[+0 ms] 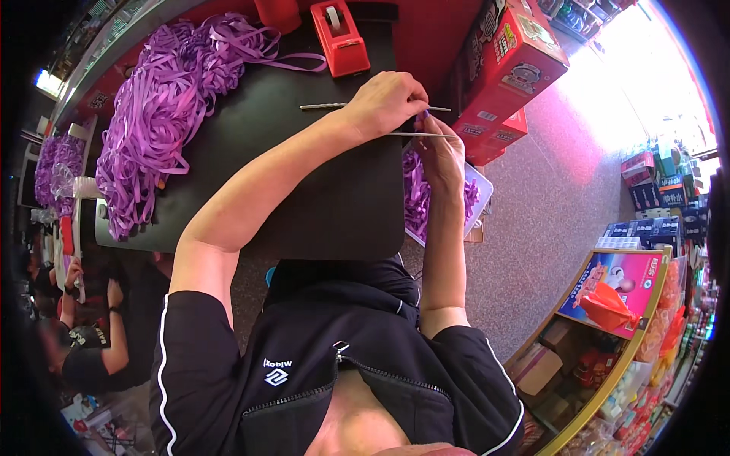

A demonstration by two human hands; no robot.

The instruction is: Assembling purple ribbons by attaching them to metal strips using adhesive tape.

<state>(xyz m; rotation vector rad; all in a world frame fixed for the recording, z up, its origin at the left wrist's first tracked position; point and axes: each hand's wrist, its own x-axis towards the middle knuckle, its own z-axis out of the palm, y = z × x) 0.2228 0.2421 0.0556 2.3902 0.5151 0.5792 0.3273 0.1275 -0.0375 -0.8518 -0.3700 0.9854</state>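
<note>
Hands: left hand (384,100) and right hand (443,156) close together, fingertips around a small purple piece (421,118); which one grips it, I cannot tell.
Drop risk: a loose pinch could lose it past the desk (334,205) edge.
Snag risk: tangled ribbon (163,99), left of the hands, might catch a sleeve.
Hidden: upper rod's (322,106) middle, behind the left hand.
Unclear: lower rod's (411,134) support.

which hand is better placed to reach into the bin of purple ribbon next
Likely the right hand: it is nearer the plastic bin of purple ribbon, just past the right edge of the black tabletop. The left hand is farther off, near the tabletop's far right corner.
</note>
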